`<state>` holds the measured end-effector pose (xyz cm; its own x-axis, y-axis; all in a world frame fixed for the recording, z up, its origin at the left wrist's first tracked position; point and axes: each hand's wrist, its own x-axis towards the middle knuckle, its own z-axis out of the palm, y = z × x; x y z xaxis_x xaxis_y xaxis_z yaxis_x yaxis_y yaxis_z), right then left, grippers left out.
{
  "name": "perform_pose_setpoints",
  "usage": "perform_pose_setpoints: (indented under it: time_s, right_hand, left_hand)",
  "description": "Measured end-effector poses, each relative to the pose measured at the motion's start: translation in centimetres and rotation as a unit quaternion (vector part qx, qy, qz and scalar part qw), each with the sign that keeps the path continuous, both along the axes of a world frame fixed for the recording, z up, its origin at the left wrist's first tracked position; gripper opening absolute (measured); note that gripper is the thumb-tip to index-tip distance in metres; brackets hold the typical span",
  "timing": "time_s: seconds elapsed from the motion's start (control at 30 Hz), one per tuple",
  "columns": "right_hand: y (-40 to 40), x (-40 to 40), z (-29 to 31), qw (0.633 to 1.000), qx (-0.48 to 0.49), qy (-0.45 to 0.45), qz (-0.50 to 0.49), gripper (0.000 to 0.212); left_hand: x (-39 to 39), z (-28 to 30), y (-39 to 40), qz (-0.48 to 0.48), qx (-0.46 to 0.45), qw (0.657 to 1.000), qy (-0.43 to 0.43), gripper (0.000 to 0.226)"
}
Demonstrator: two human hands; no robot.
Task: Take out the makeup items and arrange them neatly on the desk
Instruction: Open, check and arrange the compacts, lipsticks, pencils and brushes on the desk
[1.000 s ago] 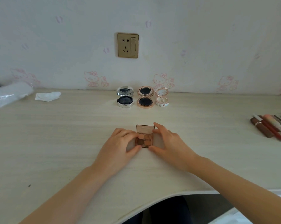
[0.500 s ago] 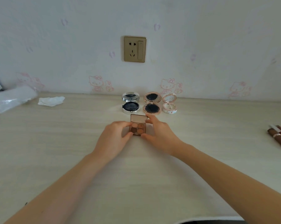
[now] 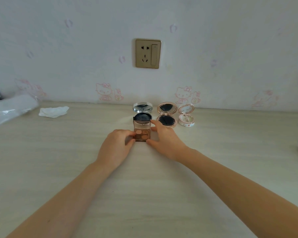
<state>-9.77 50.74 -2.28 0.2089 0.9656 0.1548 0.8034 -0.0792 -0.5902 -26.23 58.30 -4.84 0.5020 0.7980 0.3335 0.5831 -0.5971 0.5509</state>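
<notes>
Two hands, left hand (image 3: 117,145) and right hand (image 3: 163,140), pinch one open eyeshadow palette (image 3: 142,133) between them: placement step; next, release squarely before the compacts (image 3: 167,115) just beyond.

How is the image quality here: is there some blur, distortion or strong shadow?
Head view: soft, even daylight, only faint shadows under the hands around the eyeshadow palette; the wide-angle lens bows the desk edge and stretches the forearms; the plastic bag at far left looks smeared; the compact mirrors reflect darkly, without glare.
</notes>
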Motion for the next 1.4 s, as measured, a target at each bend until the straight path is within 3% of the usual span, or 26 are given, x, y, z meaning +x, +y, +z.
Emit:
perform_pose_setpoints:
  time_s: [0.23,0.43,0.7,0.93,1.4]
  right_hand:
    - [-0.3,-0.2,-0.2,1.0,0.0,-0.001,0.002,0.054]
    - [-1.7,0.3,-0.1,0.999,-0.048,-0.022,-0.007,0.068]
    - [-7.9,3.2,0.5,0.992,-0.058,-0.099,-0.056,0.057]
    - [-16.2,7.6,1.0,0.966,-0.062,-0.222,-0.12,0.052]
    - [-31.4,21.3,3.1,0.93,-0.07,-0.253,-0.256,0.05]
  left_hand:
    - [-0.1,-0.1,-0.1,-0.005,0.0,1.0,-0.006,0.024]
    - [-0.5,0.3,-1.0,0.029,0.03,0.999,0.017,0.028]
    - [0.8,0.7,-4.8,-0.016,0.159,0.986,0.042,0.026]
    - [7.4,1.2,-9.5,-0.13,0.179,0.975,0.026,0.023]
    - [25.1,2.1,-20.5,-0.266,0.169,0.949,-0.004,0.027]
